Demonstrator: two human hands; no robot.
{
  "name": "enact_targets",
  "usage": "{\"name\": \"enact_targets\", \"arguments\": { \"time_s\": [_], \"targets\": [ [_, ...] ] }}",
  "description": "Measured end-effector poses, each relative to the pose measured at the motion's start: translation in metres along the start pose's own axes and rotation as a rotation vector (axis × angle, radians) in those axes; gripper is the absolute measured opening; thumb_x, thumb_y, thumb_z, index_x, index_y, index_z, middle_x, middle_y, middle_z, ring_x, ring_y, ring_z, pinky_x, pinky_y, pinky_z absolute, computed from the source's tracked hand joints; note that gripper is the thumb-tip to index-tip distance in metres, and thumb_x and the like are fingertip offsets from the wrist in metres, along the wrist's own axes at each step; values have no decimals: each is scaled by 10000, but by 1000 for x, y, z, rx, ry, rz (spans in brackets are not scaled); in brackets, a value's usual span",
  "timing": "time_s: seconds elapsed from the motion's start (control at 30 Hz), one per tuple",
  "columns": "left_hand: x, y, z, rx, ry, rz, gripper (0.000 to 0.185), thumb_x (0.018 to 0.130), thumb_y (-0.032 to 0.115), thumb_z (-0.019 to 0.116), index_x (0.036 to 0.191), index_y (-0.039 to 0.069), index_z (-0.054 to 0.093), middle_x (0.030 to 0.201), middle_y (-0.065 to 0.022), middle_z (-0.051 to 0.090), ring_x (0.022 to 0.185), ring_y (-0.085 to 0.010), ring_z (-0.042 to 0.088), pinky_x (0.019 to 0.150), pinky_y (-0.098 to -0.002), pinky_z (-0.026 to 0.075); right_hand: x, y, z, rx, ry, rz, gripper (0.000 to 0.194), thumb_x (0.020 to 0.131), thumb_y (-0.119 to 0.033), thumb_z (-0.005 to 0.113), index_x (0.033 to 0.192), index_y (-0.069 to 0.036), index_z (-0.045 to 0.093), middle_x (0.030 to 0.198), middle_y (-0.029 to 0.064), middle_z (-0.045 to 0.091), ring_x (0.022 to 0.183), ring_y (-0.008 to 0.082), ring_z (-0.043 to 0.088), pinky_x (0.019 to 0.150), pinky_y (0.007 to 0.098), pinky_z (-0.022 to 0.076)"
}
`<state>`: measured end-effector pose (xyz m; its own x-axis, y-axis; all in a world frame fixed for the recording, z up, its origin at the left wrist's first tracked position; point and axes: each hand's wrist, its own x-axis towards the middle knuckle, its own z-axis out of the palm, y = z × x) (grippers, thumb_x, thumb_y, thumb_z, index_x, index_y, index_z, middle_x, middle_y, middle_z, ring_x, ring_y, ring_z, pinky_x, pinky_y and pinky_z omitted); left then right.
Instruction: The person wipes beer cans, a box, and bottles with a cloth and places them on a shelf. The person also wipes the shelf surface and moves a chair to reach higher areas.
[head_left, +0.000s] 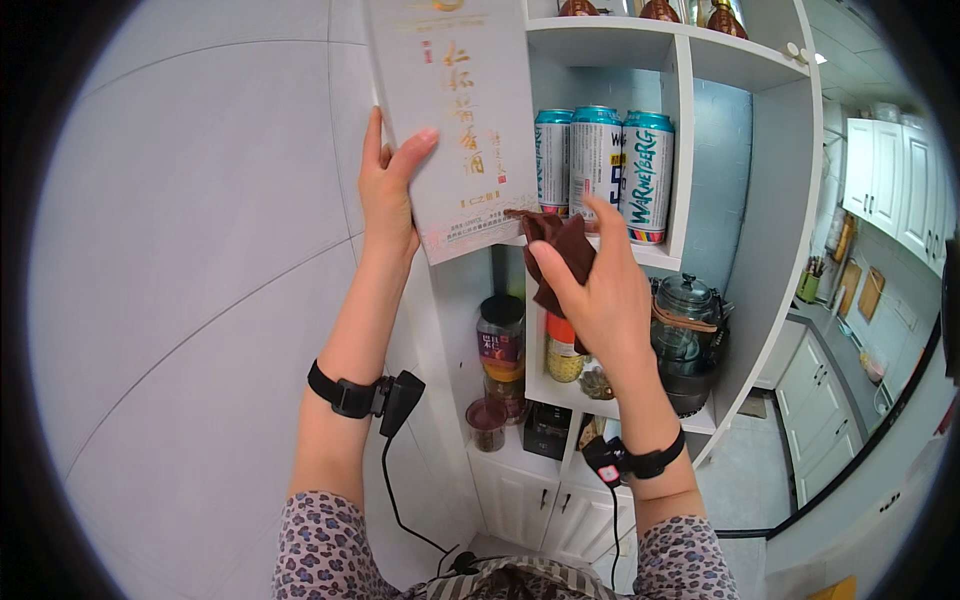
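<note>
A tall white box (472, 112) with gold writing is tilted in front of the shelf, and my left hand (391, 187) grips its left edge with the thumb across the front. In my right hand (607, 292) is a crumpled dark brown cloth (559, 255), pinched between thumb and fingers. The cloth's upper end reaches the lower right corner of the box; whether it presses on it I cannot tell. Behind the cloth, several tall cans (648, 176) with turquoise tops stand in a compartment of the white shelf unit (680, 150). The box covers part of that compartment.
Below the cans are an orange-lidded jar (564, 360), a glass teapot (686, 300) on a dark base, and a dark-lidded jar (501, 334). Brown bottles (726, 21) line the top shelf. A tiled wall (195, 225) rises at left; kitchen cabinets (892, 165) show at right.
</note>
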<state>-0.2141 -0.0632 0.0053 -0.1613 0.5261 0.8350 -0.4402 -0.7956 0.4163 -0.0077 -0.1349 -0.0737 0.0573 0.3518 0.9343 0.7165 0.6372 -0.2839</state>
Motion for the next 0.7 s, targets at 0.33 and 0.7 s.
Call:
{"name": "enact_targets", "arguments": {
  "time_s": [0.33,0.7],
  "targets": [
    [23,-37,-10,9,53,-152,1055,746,260,811,1518,-41,158,1338,-243,442,1153,-302,566,882,-386,527,42,6,51,-384,-256,-124,847,752,-318,756,1490,-329,340,1287,159,591,907,342,682,740,405,577],
    [28,-52,-26,31,-47,-180,1056,775,341,778,1515,-67,144,1434,-258,397,1264,-307,500,982,-363,465,43,10,66,-411,-211,-149,847,725,-252,771,1475,-299,380,1214,154,618,890,339,679,716,414,573]
  ]
}}
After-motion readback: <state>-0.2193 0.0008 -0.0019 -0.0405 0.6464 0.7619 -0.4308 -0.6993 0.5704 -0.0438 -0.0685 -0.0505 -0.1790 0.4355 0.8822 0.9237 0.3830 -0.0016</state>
